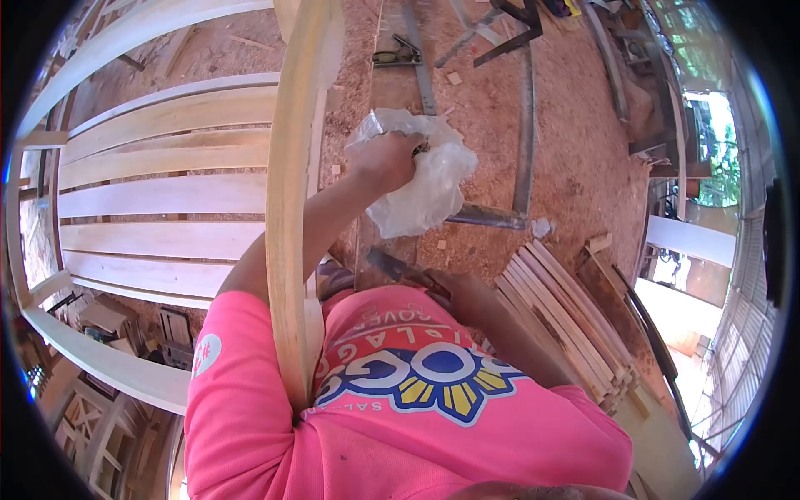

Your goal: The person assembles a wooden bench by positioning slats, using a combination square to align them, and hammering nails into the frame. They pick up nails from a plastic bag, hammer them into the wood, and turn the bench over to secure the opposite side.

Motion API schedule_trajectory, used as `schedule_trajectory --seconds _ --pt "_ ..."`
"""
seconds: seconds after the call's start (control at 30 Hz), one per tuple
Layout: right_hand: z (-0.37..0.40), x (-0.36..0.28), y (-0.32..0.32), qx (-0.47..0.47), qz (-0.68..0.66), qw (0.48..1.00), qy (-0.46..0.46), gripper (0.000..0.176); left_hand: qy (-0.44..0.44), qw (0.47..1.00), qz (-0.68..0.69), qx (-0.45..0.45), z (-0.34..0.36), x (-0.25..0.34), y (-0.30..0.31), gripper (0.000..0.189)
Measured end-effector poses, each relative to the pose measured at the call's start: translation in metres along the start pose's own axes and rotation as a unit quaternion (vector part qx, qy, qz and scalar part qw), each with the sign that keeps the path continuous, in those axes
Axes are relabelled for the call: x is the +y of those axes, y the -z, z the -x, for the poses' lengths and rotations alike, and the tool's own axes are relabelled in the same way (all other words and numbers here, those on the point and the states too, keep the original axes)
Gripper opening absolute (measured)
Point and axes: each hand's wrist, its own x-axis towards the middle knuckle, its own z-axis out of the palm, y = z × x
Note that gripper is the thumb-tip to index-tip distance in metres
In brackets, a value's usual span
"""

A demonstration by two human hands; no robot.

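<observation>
My left hand (388,163) reaches into a crumpled clear plastic bag (417,204); its fingers are curled, and the tips are hidden among dark bits at the bag's mouth. The bag rests on a narrow wooden plank (379,92). Close to my waist, my right hand (463,293) is closed around the handle of a hammer (392,265), whose dark head points left toward the plank. My left arm passes behind an upright pale wooden post (287,192), part of a slatted wooden frame (167,196) on my left.
A dark metal hand tool (398,55) lies farther up the plank beside a long flat strip (419,75). A stack of wooden slats (567,321) is at my right. A dark angled frame (523,158) lies on the dusty ground (479,108), with small wood offcuts scattered about.
</observation>
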Motion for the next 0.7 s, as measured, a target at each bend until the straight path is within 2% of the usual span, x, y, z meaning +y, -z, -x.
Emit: schedule_trajectory --seconds 0.07,0.13,0.23,0.37,0.47,0.53,0.63,0.7 --pt "0.0 0.009 -0.008 -0.008 0.013 1.0 0.006 0.064 -0.069 0.997 -0.016 0.018 0.004 0.002 0.001 0.046" --pt "-0.002 0.014 -0.013 0.006 0.0 1.0 0.023 0.061 -0.155 0.986 -0.057 0.037 0.016 0.011 -0.003 0.046" --pt "-0.005 0.018 -0.015 0.013 -0.008 0.999 0.036 0.056 -0.215 0.976 0.033 0.004 0.019 0.014 -0.019 0.045" --pt "-0.006 0.006 0.001 0.009 -0.046 0.999 0.023 0.04 -0.237 0.97 0.059 -0.019 0.027 0.016 -0.023 0.037" --pt "-0.009 0.007 0.004 -0.023 0.031 0.999 -0.001 0.047 -0.259 0.962 0.081 -0.028 0.031 0.02 -0.021 0.029" --pt "-0.013 0.01 0.003 -0.014 0.009 1.0 0.023 0.045 -0.283 0.953 0.11 -0.01 0.04 0.027 -0.019 0.024" --pt "-0.019 0.014 0.003 -0.016 0.006 0.999 0.042 0.044 -0.258 0.95 0.178 0.001 0.045 0.04 -0.019 0.024" --pt "-0.022 0.015 0.003 -0.019 0.015 0.999 0.033 0.043 -0.222 0.935 0.275 0.024 0.04 0.042 -0.021 0.024"
